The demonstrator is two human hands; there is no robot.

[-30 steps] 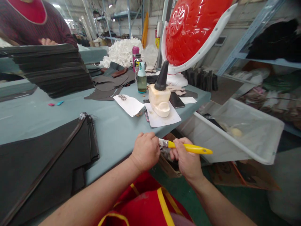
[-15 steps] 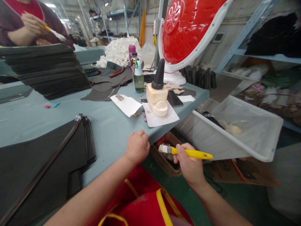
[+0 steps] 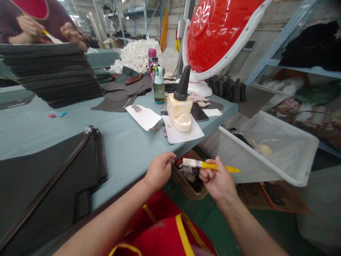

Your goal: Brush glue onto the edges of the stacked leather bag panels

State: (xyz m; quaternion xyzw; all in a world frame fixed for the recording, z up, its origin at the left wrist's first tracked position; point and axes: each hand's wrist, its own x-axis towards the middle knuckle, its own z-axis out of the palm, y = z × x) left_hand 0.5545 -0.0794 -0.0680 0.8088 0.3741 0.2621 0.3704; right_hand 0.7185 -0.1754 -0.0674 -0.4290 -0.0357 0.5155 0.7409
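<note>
My right hand [image 3: 217,179] holds a yellow-handled brush [image 3: 210,166], its pale bristles pointing left, over a cardboard box [image 3: 195,193] below the table edge. My left hand [image 3: 160,170] is curled at the front edge of the blue-green table [image 3: 125,153]; whether anything is between its fingers cannot be made out. Beyond the hands, a cream container with a black cone-shaped top [image 3: 179,112] stands on a white sheet [image 3: 195,135]. Left of it lies another white sheet [image 3: 145,119] with small dark marks. Dark flat pieces [image 3: 50,185] lie at the left.
A tall dark stack [image 3: 58,74] stands at the back left, where another person [image 3: 61,21] holds a brush. Bottles [image 3: 159,89], dark cut pieces [image 3: 114,94] and a red-and-white fan-like object [image 3: 215,35] are at the back. A white bin [image 3: 279,156] is at the right.
My right hand has turned more palm-up, and the brush has shifted slightly right and up. My left hand has turned and moved slightly right. The other person's second hand has risen into view.
</note>
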